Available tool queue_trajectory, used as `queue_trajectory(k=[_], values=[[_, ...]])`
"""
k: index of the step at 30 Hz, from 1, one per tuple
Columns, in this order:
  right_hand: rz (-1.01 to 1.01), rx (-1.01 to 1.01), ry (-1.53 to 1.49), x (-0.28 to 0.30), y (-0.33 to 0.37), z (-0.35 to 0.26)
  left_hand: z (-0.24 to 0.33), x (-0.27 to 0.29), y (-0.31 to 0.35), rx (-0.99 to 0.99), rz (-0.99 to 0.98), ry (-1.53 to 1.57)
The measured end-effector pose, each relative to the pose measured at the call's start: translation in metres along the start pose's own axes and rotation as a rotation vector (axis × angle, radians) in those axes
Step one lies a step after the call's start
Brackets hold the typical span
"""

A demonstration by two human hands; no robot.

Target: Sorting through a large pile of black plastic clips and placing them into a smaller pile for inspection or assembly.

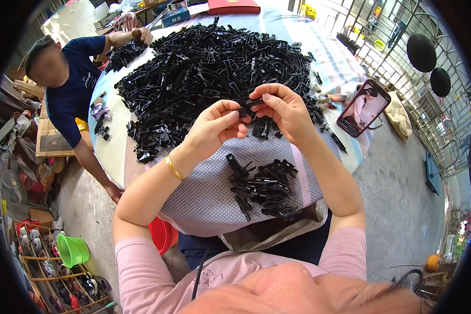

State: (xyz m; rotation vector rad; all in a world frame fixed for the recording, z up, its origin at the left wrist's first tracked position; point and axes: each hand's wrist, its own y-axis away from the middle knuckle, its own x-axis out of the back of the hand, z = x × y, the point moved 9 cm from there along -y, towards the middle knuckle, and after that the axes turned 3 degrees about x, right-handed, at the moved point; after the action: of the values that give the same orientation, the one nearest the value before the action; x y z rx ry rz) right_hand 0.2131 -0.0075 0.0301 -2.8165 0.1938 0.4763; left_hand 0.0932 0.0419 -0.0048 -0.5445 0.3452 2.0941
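In front of the big pile of black plastic parts (209, 68), my left hand (217, 125) and my right hand (287, 112) meet, raised above the table. Both pinch a small black plastic part (250, 104) between thumb and fingers. Whether it is one piece or two joined pieces I cannot tell, as fingertips cover much of it. My left wrist wears a gold bangle. Below my hands, a smaller heap of similar black parts (264, 186) lies on the dotted cloth (199, 201) near the table's front edge.
A co-worker in a dark blue shirt (78, 78) reaches over the table's far left, beside a small pile. A phone (363, 108) stands upright at the right edge. A red box (234, 6) sits at the back. Left of me are a green bucket (73, 250) and shoe rack (52, 277).
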Motion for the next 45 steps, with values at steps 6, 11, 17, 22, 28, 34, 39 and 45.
queue_trajectory(k=[6, 11, 17, 22, 28, 34, 39, 45], values=[[-0.073, 0.088, 0.002, -0.017, 0.008, -0.007, -0.001, -0.015, 0.0, -0.033, -0.238, 0.186], [-0.153, 0.112, 0.181, -0.026, 0.011, -0.012, 0.0, -0.01, -0.002, -0.053, -0.254, 0.176], [-0.094, 0.395, 0.639, -0.032, 0.015, -0.026, 0.002, 0.015, -0.001, -0.071, 0.093, -0.132], [-0.047, 0.567, 0.884, -0.038, 0.022, -0.036, 0.007, 0.003, 0.004, -0.112, 0.096, -0.098], [-0.005, 0.638, 0.927, -0.04, 0.026, -0.04, 0.026, -0.016, 0.018, -0.361, 0.145, -0.623], [-0.044, 0.563, 0.873, -0.036, 0.022, -0.038, 0.033, -0.017, 0.021, -0.381, 0.239, -0.872], [-0.043, 0.599, 0.938, -0.039, 0.025, -0.038, 0.038, -0.021, 0.023, -0.474, 0.235, -0.879], [-0.084, 0.641, 1.096, -0.049, 0.028, -0.039, 0.039, -0.016, 0.023, -0.454, 0.257, -0.843]])
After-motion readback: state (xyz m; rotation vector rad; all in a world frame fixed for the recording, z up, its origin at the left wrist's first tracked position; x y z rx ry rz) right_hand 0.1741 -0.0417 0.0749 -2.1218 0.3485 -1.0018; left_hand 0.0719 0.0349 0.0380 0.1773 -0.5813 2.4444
